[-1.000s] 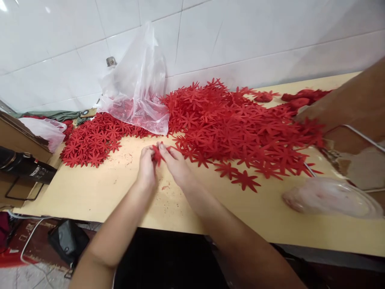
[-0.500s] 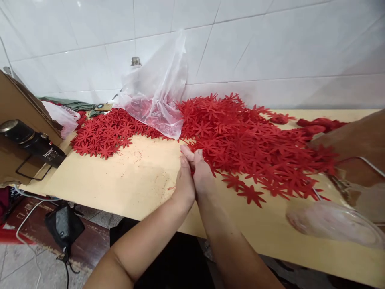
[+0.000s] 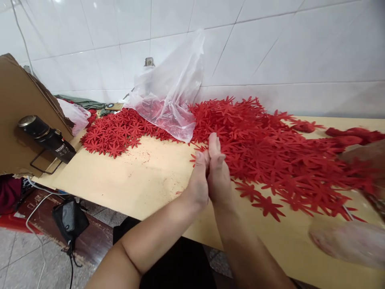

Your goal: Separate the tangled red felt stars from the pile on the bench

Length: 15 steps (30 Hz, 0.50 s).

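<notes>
- Progress: the work is judged to be partway through; two heaps of flowers are laid out loose, but by the pictures it cannot be told which pieces are finished and which are left.
- Left heap: spread more thinly and kept mostly flat; a bare strip of table is left in front of it, marked with small red flecks.
- Right heap: larger, deeper and more ruffled; a large share of the handling may be judged to be left here, though this is not proved.
- Hands: left hand and right hand are pressed together palm to palm above the table, beside the near left edge of the right heap; whether a flower is held between them cannot be told, as the palms are hidden.
- Flowers: coloured bright red, cut thin, with several narrow petals around a small centre; a felt-like cloth is suggested; petals are overlapped and tangled in the right heap, while single pieces are fully shown at its near edge.
- Bag: stood between the heaps, see-through; red pieces are seen through its lower part.
</notes>
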Each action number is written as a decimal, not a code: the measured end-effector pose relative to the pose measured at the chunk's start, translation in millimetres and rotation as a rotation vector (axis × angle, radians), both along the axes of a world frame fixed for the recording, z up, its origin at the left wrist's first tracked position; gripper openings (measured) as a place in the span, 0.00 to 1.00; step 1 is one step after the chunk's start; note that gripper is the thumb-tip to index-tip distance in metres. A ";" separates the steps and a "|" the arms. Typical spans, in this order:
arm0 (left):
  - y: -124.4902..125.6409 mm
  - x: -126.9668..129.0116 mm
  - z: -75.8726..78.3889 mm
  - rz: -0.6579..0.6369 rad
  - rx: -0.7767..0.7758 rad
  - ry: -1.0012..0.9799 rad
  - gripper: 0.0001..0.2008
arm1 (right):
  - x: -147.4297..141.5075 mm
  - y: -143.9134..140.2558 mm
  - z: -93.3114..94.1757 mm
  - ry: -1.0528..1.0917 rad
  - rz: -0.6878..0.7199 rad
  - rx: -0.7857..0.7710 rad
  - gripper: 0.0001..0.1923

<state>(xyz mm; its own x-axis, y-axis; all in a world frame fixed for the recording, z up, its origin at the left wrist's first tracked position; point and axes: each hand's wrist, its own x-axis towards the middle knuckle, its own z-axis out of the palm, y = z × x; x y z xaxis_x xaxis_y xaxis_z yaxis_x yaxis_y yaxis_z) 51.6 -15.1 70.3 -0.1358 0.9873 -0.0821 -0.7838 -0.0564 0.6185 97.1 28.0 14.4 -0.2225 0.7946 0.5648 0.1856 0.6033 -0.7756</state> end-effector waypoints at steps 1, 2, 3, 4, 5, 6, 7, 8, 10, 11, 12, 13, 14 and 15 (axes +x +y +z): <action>2.6 -2.6 0.4 0.016 -0.011 0.025 0.29 | -0.6 -6.9 3.1 -0.001 0.036 0.038 0.37; 5.2 -5.3 0.2 0.027 -0.023 0.025 0.31 | -1.2 -13.3 7.1 -0.014 0.082 0.101 0.37; 7.2 -7.3 -0.6 0.024 -0.024 0.025 0.33 | -1.6 -17.5 11.6 -0.029 0.121 0.174 0.37; 8.2 -8.2 -1.9 0.005 -0.001 0.038 0.33 | -1.4 -18.4 15.9 -0.039 0.139 0.237 0.37; 8.1 -7.8 -3.6 -0.019 0.035 0.063 0.32 | -0.3 -15.7 19.3 -0.043 0.131 0.278 0.37; 6.8 -6.1 -5.3 -0.046 0.070 0.092 0.30 | 1.7 -10.1 21.1 -0.038 0.098 0.295 0.37; 4.7 -3.6 -6.7 -0.077 0.091 0.117 0.28 | 4.4 -3.0 21.0 -0.022 0.047 0.287 0.37; 2.2 -0.9 -7.5 -0.104 0.084 0.124 0.28 | 7.4 3.6 18.8 -0.006 -0.008 0.261 0.37; -2.0 3.0 -6.8 -0.135 0.065 0.105 0.28 | 12.2 9.6 9.8 0.025 -0.069 0.201 0.34; -3.2 3.8 -5.2 -0.124 0.064 0.092 0.28 | 13.3 7.5 4.6 0.029 -0.064 0.188 0.33; -3.7 3.8 -3.1 -0.099 0.068 0.082 0.28 | 13.3 2.2 0.1 0.031 -0.035 0.185 0.31; -3.9 3.3 -0.9 -0.057 0.055 0.068 0.27 | 12.4 -4.9 -2.9 0.033 -0.003 0.195 0.30; -3.9 2.6 0.9 -0.016 0.018 0.041 0.26 | 11.0 -12.5 -3.9 0.021 0.028 0.224 0.30; -4.3 2.2 2.0 0.007 -0.025 0.007 0.25 | 9.5 -19.0 -2.9 0.011 0.064 0.256 0.31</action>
<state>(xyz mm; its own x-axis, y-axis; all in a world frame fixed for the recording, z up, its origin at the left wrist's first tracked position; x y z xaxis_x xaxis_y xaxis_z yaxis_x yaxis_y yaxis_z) 53.8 -19.5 72.3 -0.1430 0.9840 -0.1061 -0.7788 -0.0458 0.6256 106.6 9.1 11.5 -0.2606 0.6101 0.7482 0.1336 0.7903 -0.5979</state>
